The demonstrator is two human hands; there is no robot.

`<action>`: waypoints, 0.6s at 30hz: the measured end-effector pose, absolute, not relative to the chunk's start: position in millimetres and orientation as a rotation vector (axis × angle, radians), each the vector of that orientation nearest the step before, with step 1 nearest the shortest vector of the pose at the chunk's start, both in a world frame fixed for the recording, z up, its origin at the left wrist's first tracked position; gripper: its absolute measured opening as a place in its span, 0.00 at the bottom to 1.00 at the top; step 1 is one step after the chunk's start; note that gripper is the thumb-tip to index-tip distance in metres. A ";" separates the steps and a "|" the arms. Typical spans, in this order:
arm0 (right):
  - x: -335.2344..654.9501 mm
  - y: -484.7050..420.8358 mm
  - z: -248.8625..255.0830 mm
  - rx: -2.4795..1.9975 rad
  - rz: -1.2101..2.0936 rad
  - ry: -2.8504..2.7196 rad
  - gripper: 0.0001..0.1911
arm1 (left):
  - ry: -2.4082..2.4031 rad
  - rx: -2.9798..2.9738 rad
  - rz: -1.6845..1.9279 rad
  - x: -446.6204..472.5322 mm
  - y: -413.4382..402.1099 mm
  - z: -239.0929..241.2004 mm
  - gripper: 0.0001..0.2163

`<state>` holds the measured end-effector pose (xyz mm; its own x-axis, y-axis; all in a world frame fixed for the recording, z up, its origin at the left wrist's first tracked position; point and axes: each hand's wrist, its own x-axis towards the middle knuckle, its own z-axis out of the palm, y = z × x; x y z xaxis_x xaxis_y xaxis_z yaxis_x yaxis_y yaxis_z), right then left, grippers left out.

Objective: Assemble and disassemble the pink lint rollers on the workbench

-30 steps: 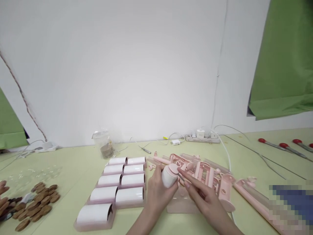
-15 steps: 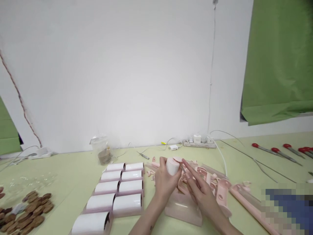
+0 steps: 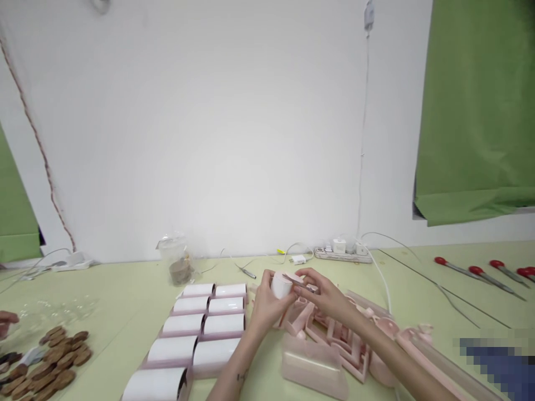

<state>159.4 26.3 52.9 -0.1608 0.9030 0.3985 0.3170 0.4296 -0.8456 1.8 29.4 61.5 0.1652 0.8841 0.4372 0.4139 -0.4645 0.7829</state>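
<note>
My left hand [image 3: 267, 303] is wrapped round a short white cylinder [image 3: 281, 286] with a pale pink top, held up above the table. My right hand [image 3: 320, 292] grips a slim dark tool, perhaps tweezers or a blade [image 3: 298, 282], and its tip lies over the cylinder's top. The right fingertips are close against the cylinder's right edge. Below both hands, pink plastic parts [image 3: 346, 340] lie in a loose heap, with a translucent pinkish curved piece [image 3: 313, 365] in front of them.
Two columns of white curved pieces [image 3: 219, 351] on pink bases stand at left. Brown oval pieces [image 3: 62, 356] and another person's hand [image 3: 6, 323] are farther left. A power strip [image 3: 343, 254], cables and a plastic bag [image 3: 178, 262] line the wall; red-handled tools [image 3: 493, 278] lie right.
Both hands and the cylinder have shifted slightly left. The pink disc that stuck out at the right fingertips now appears over the cylinder's top, and the right hand has turned more sideways.
</note>
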 end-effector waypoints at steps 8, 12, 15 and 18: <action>139.8 28.1 28.7 -1.324 0.559 -1.651 0.13 | 1.444 1.932 1.268 1.7 37.9 37.7 0.14; 134.4 21.8 30.5 -1.384 0.557 -1.631 0.13 | 1.255 1.935 1.195 -6.7 43.6 33.0 0.15; 131.1 18.5 33.4 -1.399 0.546 -1.631 0.14 | 1.187 1.930 1.184 -9.9 43.5 32.1 0.17; 129.7 17.9 34.4 -1.383 0.554 -1.617 0.13 | 1.301 1.927 1.215 -7.3 39.7 32.1 0.15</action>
